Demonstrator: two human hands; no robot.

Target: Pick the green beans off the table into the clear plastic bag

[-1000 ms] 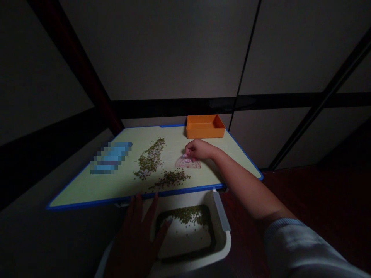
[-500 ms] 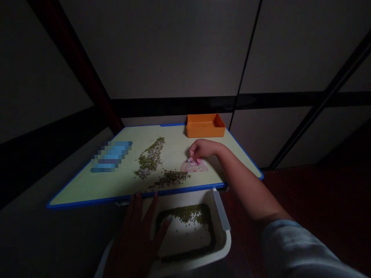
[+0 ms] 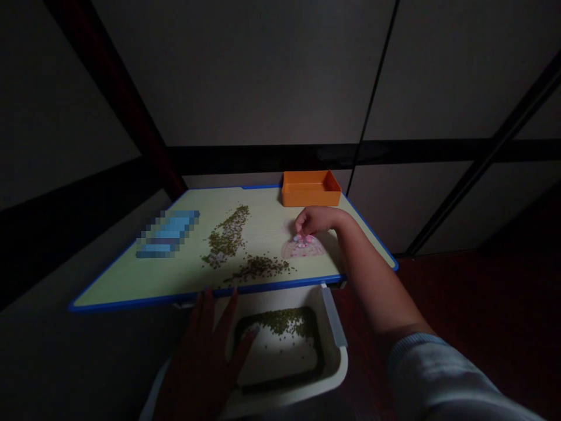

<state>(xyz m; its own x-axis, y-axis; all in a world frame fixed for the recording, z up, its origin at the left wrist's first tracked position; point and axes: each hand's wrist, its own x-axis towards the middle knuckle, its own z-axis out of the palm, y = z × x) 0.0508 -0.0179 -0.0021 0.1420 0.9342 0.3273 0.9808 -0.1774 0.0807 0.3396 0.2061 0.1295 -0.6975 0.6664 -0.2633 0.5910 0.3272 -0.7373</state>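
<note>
My right hand (image 3: 318, 220) pinches a clear protractor with pink markings (image 3: 302, 250) by the pink shapes at its curved top. The protractor's straight edge faces me, at or close to the tabletop. Left of it lies a dark pile of small green beans (image 3: 259, 266), and a longer streak of beans (image 3: 228, 235) stretches away behind that pile. My left hand (image 3: 205, 356), dim in shadow, has its fingers spread over the left side of a white bin (image 3: 289, 394), fingertips near the table's front edge. Inside the bin, more green beans (image 3: 280, 321) lie mostly along the far side.
An orange open box (image 3: 310, 197) stands at the table's back right. A blurred-out blue item (image 3: 169, 234) lies on the left. The pale tabletop (image 3: 149, 283) has a blue rim, and the bin sits below its front edge. Dark panelled walls rise behind.
My right hand has slid the protractor a little to the right, away from the near bean pile. A few beans now lie loose at that pile's right end. My left hand stays put.
</note>
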